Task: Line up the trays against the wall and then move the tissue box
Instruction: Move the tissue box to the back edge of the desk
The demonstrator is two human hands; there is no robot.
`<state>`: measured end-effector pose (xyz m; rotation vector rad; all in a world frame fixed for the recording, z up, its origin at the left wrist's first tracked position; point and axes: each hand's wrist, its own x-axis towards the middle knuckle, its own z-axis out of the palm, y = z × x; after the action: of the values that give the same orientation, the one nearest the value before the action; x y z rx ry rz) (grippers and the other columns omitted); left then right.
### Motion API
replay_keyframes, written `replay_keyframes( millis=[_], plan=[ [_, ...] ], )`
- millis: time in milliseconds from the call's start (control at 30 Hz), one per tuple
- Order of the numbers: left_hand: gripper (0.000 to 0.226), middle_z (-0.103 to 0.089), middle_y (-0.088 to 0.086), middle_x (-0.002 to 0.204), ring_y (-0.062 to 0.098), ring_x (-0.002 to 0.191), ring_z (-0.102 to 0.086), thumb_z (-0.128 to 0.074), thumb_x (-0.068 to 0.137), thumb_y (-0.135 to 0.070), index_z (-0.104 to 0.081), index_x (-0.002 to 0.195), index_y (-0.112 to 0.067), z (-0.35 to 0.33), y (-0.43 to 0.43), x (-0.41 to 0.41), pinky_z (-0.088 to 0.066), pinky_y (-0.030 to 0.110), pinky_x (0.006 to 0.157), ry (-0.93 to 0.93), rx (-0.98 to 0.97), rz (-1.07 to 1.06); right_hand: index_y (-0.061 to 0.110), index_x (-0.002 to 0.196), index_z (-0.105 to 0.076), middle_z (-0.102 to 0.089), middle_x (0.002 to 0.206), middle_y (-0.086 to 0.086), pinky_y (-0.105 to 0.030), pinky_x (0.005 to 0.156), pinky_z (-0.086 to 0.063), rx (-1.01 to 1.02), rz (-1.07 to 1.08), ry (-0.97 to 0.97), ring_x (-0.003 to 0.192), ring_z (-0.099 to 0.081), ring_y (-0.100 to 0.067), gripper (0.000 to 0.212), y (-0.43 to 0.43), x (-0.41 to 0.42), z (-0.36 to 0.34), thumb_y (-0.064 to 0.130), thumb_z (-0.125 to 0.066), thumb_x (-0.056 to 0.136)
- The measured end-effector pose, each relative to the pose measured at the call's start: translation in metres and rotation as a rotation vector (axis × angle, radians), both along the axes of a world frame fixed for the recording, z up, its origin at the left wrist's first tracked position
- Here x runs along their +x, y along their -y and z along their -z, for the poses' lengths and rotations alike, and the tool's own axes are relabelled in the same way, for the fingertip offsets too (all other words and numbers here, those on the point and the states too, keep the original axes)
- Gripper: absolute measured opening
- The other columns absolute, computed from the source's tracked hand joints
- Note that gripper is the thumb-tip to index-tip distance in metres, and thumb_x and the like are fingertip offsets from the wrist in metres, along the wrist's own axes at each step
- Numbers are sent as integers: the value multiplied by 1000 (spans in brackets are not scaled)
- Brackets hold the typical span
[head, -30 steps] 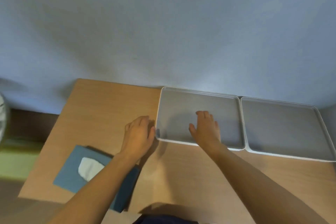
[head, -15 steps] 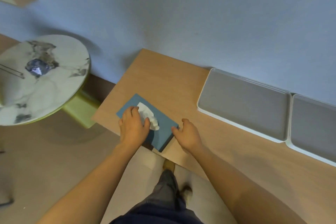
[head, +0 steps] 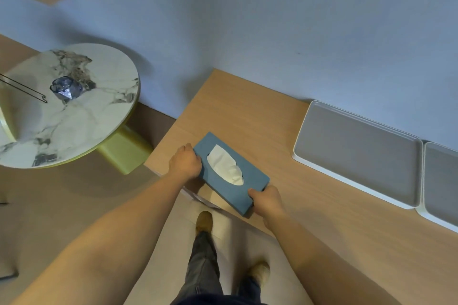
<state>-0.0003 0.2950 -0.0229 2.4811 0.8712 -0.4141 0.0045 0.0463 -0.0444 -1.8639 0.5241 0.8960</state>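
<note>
A flat blue tissue box [head: 250, 181] with a white tissue showing in its oval slot lies near the front left corner of the wooden table [head: 250, 111]. My left hand [head: 185, 163] grips its far left end. My right hand [head: 267, 199] grips its near right end. Two grey trays with white rims stand side by side against the blue wall: the left tray [head: 357, 153] is in full view, while the right tray [head: 441, 186] is cut off by the frame's right edge.
A round marble side table [head: 74, 116] on a yellow-green base stands to the left of the wooden table, with a crumpled shiny blue object [head: 66, 87] and a thin dark rod [head: 24, 88] on it. My legs and shoes stand on the floor below the table's front edge.
My hands left the left tray and came to the tissue box. They now hold it by both ends, and the box has shifted slightly inward on the table. The view swung left.
</note>
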Motion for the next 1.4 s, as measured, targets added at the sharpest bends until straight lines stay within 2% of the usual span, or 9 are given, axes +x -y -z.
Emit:
replay_keyframes(
  millis=[100, 200, 333, 433, 533, 800, 967, 1167, 1400],
  plan=[
    [26, -64, 20, 107, 36, 89, -59, -45, 99, -32, -52, 96, -7, 14, -11, 11, -47, 39, 72, 24, -101, -3, 17, 127, -59, -69, 113, -10, -52, 90, -57, -77, 22, -3, 102, -66, -33, 52, -5, 1, 4, 29, -67, 76],
    [27, -66, 16, 96, 30, 77, -55, -48, 97, -35, -56, 91, -10, 22, -18, 13, -45, 36, 65, 59, -103, -22, 12, 129, -59, -68, 115, -13, -54, 94, -56, -53, 69, -28, 105, -66, -33, 44, -9, 4, 5, 19, -64, 85],
    [26, -65, 10, 91, 28, 77, -58, -48, 97, -36, -58, 93, -13, 16, -28, 30, -47, 36, 63, 124, -119, -29, 7, 114, -65, -72, 105, -15, -46, 82, -59, -103, 108, 95, 90, -70, -31, 31, -23, 29, -13, 8, -65, 83],
    [30, -65, 11, 91, 33, 82, -60, -47, 98, -35, -60, 95, -8, 1, -40, 63, -43, 36, 63, 179, -113, -28, 4, 90, -70, -68, 83, -13, -34, 62, -45, -80, 93, 124, 70, -57, -24, 17, -37, 66, -35, 4, -56, 79],
    [30, -61, 10, 86, 31, 76, -55, -47, 99, -34, -59, 94, -7, -17, -57, 105, -40, 35, 62, 229, -107, -27, 4, 79, -67, -65, 78, -11, -34, 62, -44, -68, 93, 176, 70, -57, -24, 13, -54, 113, -51, 3, -54, 81],
    [37, -67, 14, 98, 34, 84, -63, -45, 101, -35, -61, 104, -2, -21, -96, 209, -49, 38, 68, 232, -169, -24, 20, 85, -61, -69, 87, -5, -30, 55, -57, -33, 166, 186, 76, -67, -20, 17, -98, 224, -62, 5, -55, 89],
    [33, -66, 13, 92, 31, 79, -62, -45, 101, -33, -59, 97, -4, -7, -109, 248, -48, 37, 64, 254, -229, -37, 19, 89, -62, -71, 89, -7, -36, 56, -62, -33, 176, 152, 78, -68, -25, 18, -114, 262, -55, 5, -51, 90],
    [32, -65, 11, 89, 28, 76, -62, -46, 101, -32, -59, 99, -3, 8, -120, 280, -49, 38, 62, 257, -262, -51, 18, 98, -59, -70, 99, -10, -48, 78, -61, -38, 195, 118, 85, -67, -28, 14, -128, 298, -36, 9, -49, 93],
    [35, -64, 15, 94, 32, 83, -63, -44, 102, -34, -56, 100, -2, 22, -130, 296, -50, 40, 64, 248, -270, -37, 15, 102, -58, -69, 102, -13, -52, 86, -58, -48, 198, 129, 89, -66, -32, 16, -139, 319, -24, 7, -47, 94]
  ],
)
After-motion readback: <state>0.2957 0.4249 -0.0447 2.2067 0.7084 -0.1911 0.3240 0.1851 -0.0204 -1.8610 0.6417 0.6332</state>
